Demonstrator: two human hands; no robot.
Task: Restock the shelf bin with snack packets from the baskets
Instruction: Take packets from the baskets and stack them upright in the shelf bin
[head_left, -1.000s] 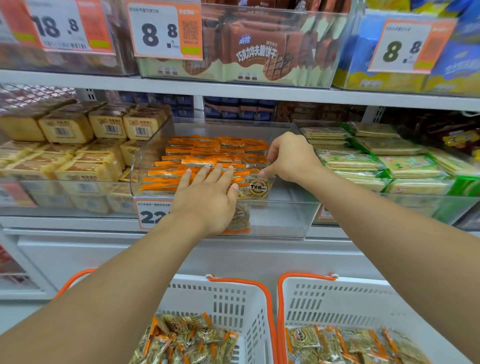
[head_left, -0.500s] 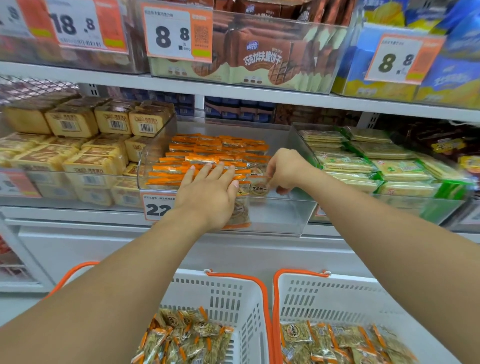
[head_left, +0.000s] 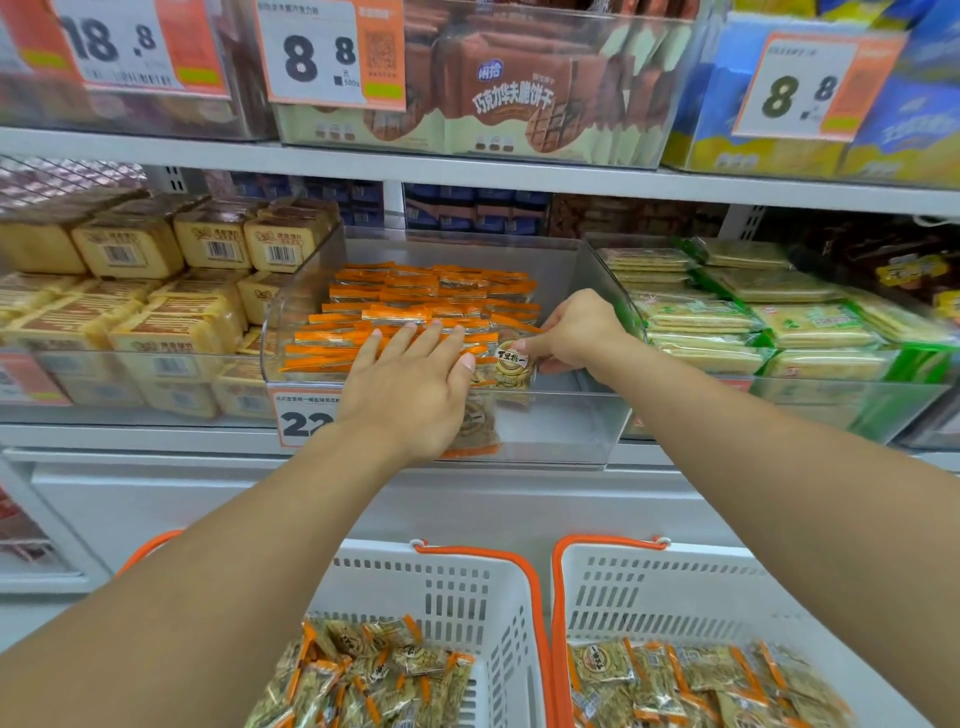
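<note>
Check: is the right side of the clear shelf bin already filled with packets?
No. The right part of the clear bin is bare; the orange-edged packets are stacked only on its left and middle.

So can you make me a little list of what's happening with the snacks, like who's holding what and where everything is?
place: shop shelf
bin: clear bin, partly filled with rows of orange-edged snack packets
left hand: left hand flat, fingers straight, resting on the rows of packets
right hand: right hand pinching one packet at the front of the rows
baskets: two white baskets below, both holding more packets
neighbours: yellow cakes to the left, green-edged biscuits to the right
</note>
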